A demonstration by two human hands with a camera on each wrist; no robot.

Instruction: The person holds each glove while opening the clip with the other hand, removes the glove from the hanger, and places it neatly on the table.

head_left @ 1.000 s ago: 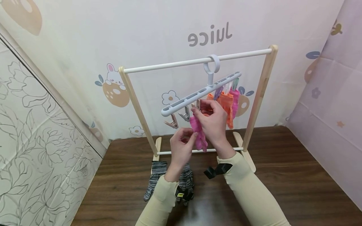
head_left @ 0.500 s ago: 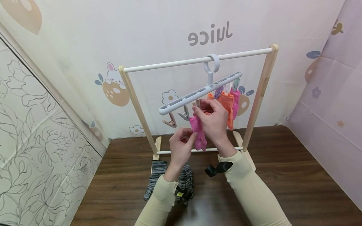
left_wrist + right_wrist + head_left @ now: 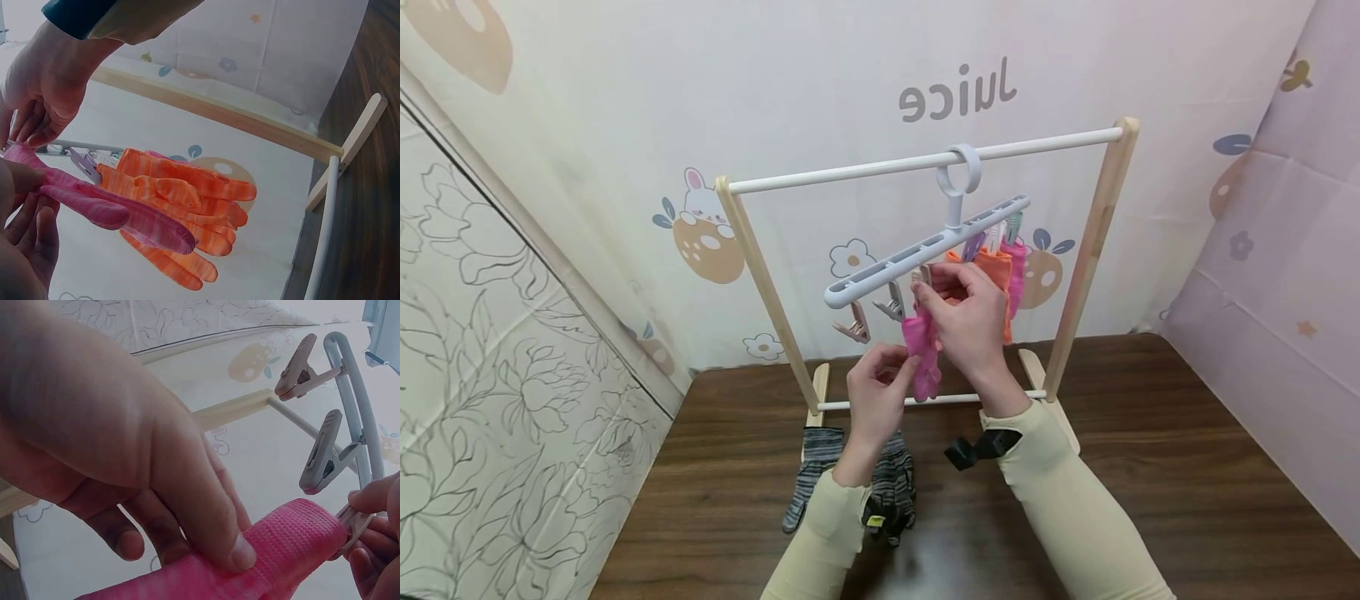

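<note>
A pink glove hangs below a white clip hanger on the rack's white rail. My left hand pinches the glove low down; its thumb presses the pink glove in the right wrist view. My right hand pinches a beige clip at the glove's cuff, and its fingertips curl round that clip. Orange gloves and another pink one hang clipped behind my right hand. From the left wrist view the pink glove lies in front of the orange gloves.
Two free clips dangle from the hanger's left end. Two grey striped gloves lie on the dark wooden table by the rack's wooden post. Patterned curtains close in behind and on both sides.
The hanger has swung slightly, its right end a little to the left. Both hands keep their hold on the pink glove and the clip, almost unmoved.
</note>
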